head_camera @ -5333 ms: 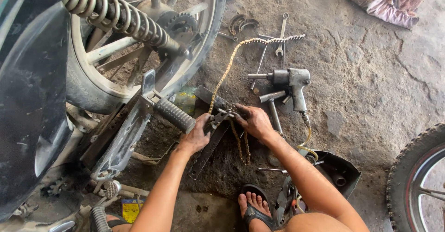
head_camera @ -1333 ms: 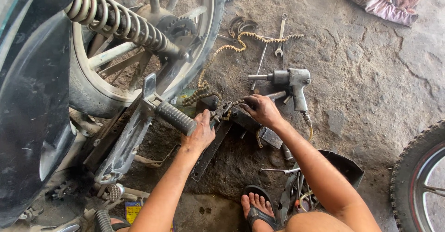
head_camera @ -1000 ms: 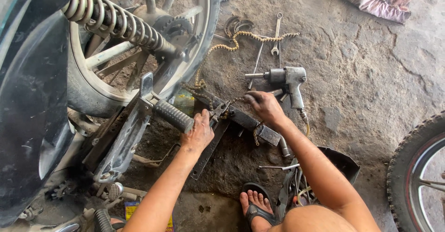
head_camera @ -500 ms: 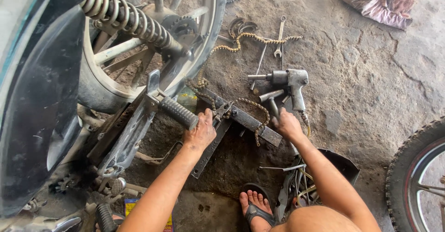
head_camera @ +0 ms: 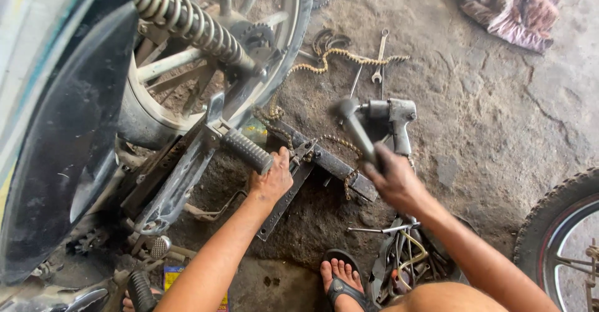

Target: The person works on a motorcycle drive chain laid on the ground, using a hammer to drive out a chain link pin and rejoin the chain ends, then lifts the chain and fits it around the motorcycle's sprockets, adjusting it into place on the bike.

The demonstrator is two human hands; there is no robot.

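Behind the raised hammer [head_camera: 357, 134], half-hidden impact wrench [head_camera: 394, 117] and chain [head_camera: 324, 62].

I see a coil shock spring [head_camera: 193, 25] over the spoked rear wheel [head_camera: 249, 43], an impact wrench [head_camera: 393, 115] lying on the concrete, two spanners [head_camera: 377, 59] beyond it, a crumpled rag [head_camera: 505, 9] top right, and another tyre [head_camera: 561, 224] at the right edge.
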